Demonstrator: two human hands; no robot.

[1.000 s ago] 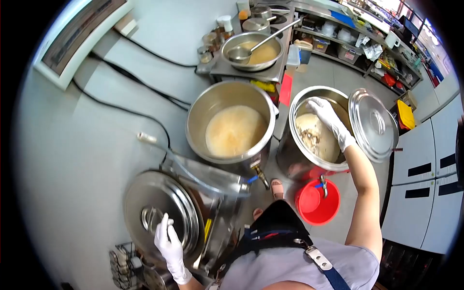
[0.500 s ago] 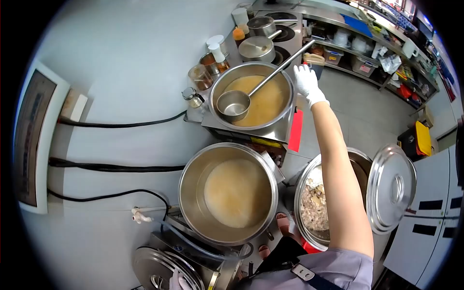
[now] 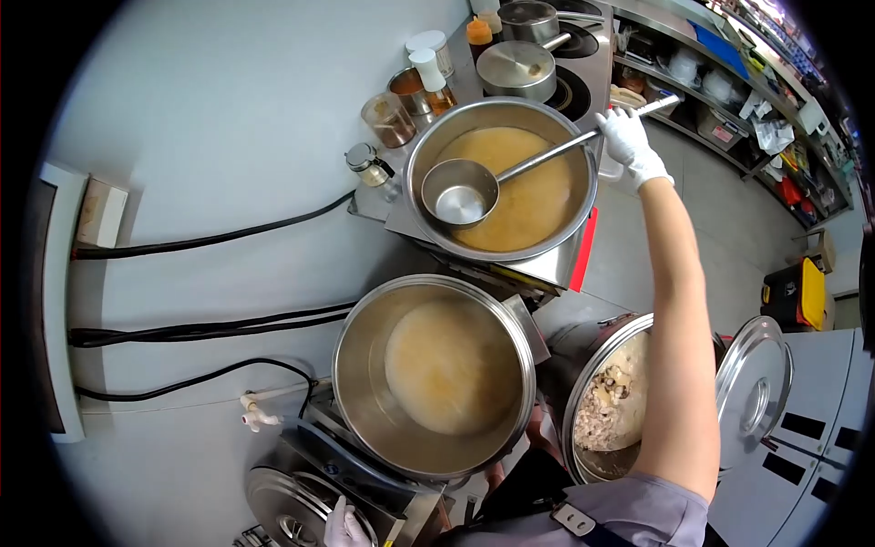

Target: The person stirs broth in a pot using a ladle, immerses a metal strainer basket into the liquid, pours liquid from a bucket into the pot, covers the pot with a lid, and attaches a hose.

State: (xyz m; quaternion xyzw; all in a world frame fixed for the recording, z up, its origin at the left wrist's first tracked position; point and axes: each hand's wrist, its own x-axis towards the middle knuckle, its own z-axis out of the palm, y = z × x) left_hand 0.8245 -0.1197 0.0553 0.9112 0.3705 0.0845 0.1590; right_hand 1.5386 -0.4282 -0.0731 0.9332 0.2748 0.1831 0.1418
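My right hand [image 3: 626, 146], in a white glove, is closed round the long handle of a ladle [image 3: 460, 195]. The ladle's round metal bowl is over the brown liquid in a wide steel basin [image 3: 591, 187], on the left side. Its handle slants up to the right across the rim, past my hand. Low in the view, my gloved left hand [image 3: 343, 526] is at the edge of a steel pot lid [image 3: 283, 501]. Its fingers look extended, partly cut off by the frame; I cannot tell whether they touch the lid.
A tall pot [image 3: 365, 392] of cloudy broth stands nearer me. To the right, another pot [image 3: 572, 428] holds pale, chunky contents, beside a lid [image 3: 752, 392]. Seasoning jars [image 3: 387, 121] line the wall, with a saucepan [image 3: 517, 71] behind the basin. A hose [image 3: 365, 456] passes the broth pot.
My right hand has gone from spread fingers beside the ladle's handle to a grip on it. The ladle's handle sits lower. The whole view has shifted slightly.
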